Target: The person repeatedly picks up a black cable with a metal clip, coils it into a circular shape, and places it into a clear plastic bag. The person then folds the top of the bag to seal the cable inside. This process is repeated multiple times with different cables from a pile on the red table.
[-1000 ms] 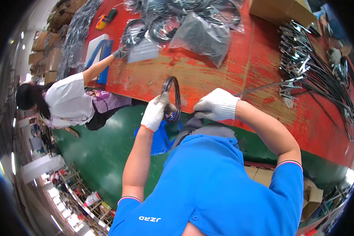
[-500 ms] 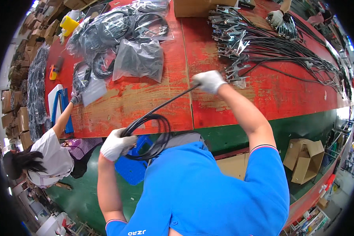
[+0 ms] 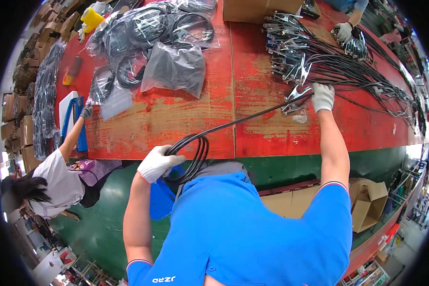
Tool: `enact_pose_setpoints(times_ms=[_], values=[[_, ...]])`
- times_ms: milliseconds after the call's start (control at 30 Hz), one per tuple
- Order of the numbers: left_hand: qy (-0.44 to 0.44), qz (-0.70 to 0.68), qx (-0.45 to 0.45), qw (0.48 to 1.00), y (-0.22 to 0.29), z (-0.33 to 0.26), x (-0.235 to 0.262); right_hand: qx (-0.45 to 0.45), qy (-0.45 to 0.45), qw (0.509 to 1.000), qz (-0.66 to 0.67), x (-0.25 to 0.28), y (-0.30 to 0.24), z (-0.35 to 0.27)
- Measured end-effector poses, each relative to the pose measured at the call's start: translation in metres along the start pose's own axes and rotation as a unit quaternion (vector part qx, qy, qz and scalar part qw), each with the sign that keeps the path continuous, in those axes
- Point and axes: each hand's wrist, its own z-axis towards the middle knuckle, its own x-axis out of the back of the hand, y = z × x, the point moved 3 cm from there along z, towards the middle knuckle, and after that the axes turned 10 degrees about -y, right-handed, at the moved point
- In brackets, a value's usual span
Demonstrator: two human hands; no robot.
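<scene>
My left hand [image 3: 159, 163], in a white glove, is closed round a looped black cable [image 3: 203, 155] beside the near table edge. From there a stretch of it runs up and right across the red table [image 3: 186, 124]. At its far end my gloved right hand [image 3: 323, 97] grips the cable, fingers wrapped round it. Silver spring clamps [image 3: 296, 97] lie just left of that hand, with a small clear plastic piece below. Whether one of these clamps belongs to the held cable is hard to tell.
Bagged cable coils [image 3: 145, 28] cover the back left, next to a grey plastic bag [image 3: 174, 69]. Clamp cables [image 3: 357, 71] spread across the right. A co-worker's gloved hand [image 3: 343, 32] holds clamps there; another person [image 3: 57, 183] works at left. A cardboard box [image 3: 252, 10] stands behind.
My right hand has moved right across the table, drawing out a longer stretch of cable. The loops at my left hand look smaller, and that hand has shifted slightly right.
</scene>
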Motion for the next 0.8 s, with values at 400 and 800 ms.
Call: enact_pose_setpoints(times_ms=[400,800], values=[[0.076,-0.418,-0.246,0.871,-0.059,-0.007,0.096,0.328,-0.118,0.929,0.128,0.147,-0.182,-0.057],[0.156,-0.315,-0.126,0.928,-0.050,-0.003,0.044,0.732,-0.027,0.674,0.091,0.259,-0.431,-0.084]])
